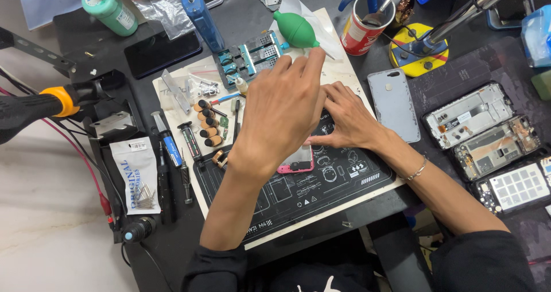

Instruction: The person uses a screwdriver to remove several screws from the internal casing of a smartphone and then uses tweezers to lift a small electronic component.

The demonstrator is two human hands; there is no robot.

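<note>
While the pink-edged phone (298,163) lies opened on the black mat (321,191) | left hand (281,111) above it, fingers curled, grip hidden | right hand (350,120) just right, flat, holding nothing | grey back cover (395,102) already off, farther right on tabletop (258,22).

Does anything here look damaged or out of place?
Yes. Two phones at the right lie opened, insides bare, and a grey back cover lies apart beside the mat. Both hands cover a pink phone.
</note>
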